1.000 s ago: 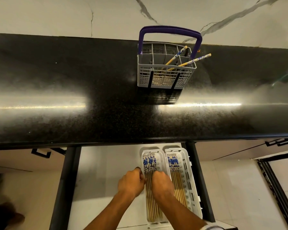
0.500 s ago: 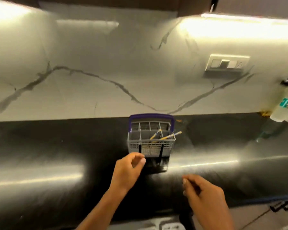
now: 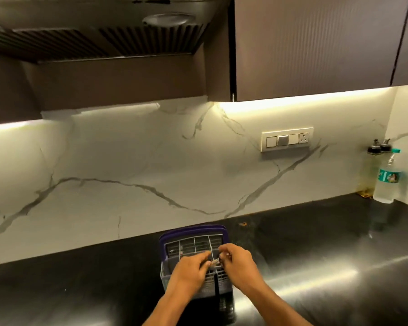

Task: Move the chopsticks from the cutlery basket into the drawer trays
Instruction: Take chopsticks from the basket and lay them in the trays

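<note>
Black polished counter (image 3: 316,267) nearest, glare streaks across it. Both forearms reaching in from the bottom edge. Left hand (image 3: 190,269) over the near rim of the cutlery basket (image 3: 212,282), fingers curled together, tips pointing at the middle compartments. Right hand (image 3: 237,261) just beside it, thumb and forefinger pinched; between the two hands a short blurred pale piece, probably the top ends of chopsticks (image 3: 214,262), too smeared to count or to say which compartment. Grey grid basket upright on the counter, purple handle (image 3: 191,230) standing behind the hands. Drawer trays out of sight, below the view. Step judged: gathering the sticks remaining in the basket, grip being taken, lift not yet made. Next move likely calls for a straight upward draw clear of the dividers, ends kept aligned, then a carry down to the trays. Beyond: marble backsplash (image 3: 127,172), switch plate (image 3: 287,139), water bottle (image 3: 386,177) in the far right corner, hood and dark cabinets overhead.
</note>
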Demonstrator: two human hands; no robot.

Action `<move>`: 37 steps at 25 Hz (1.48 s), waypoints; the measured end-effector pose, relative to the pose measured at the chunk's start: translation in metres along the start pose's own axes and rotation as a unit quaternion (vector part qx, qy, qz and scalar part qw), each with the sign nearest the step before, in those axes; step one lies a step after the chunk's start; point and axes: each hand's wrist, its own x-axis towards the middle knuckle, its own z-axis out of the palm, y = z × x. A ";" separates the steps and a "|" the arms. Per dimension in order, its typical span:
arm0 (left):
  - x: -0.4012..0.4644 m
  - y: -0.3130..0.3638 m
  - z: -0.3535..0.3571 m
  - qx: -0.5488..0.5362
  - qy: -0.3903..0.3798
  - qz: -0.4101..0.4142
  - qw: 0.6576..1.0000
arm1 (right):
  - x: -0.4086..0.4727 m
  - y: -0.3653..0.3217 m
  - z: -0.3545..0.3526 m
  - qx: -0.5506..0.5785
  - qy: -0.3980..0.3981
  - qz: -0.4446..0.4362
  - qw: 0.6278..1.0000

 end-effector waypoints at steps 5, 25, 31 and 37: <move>0.003 -0.008 0.006 -0.003 0.009 -0.004 1.000 | 0.013 -0.005 0.010 -0.030 -0.049 -0.041 0.998; -0.008 0.108 -0.174 -0.363 0.126 0.068 0.921 | 0.003 -0.137 -0.112 0.110 -0.160 -0.198 0.961; -0.021 0.139 -0.241 -0.394 0.148 0.084 0.903 | -0.031 -0.142 -0.092 0.208 -0.135 -0.139 0.959; -0.045 0.147 -0.240 -0.386 0.131 0.094 0.908 | -0.053 -0.165 -0.089 0.259 -0.110 -0.143 0.949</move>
